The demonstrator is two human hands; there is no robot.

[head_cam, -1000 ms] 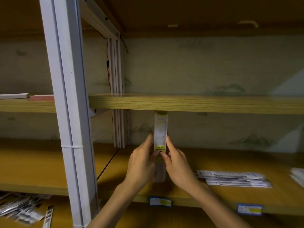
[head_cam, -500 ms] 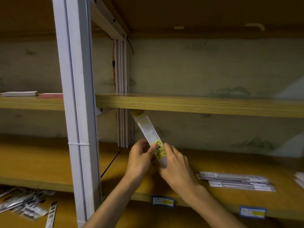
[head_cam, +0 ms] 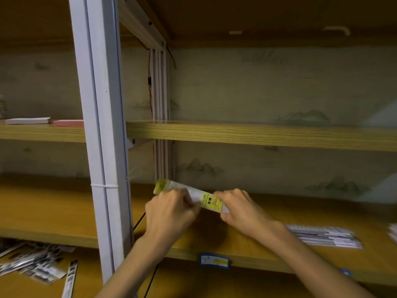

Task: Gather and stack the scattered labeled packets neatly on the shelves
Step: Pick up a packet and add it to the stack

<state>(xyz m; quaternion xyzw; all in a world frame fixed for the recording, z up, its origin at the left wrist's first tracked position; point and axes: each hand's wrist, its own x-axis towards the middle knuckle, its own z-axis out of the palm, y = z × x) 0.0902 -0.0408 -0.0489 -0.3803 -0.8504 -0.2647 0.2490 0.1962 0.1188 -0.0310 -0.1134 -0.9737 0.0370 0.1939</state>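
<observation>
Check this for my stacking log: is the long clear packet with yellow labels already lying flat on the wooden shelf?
No, both the left hand and right hand hold the long clear packet tilted above the wooden shelf.

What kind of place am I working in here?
Probably a stockroom or shop storage bay: wooden shelves on a white metal upright, a price-style shelf tag on the front edge, and stacked packets like the packet in both hands.
</observation>
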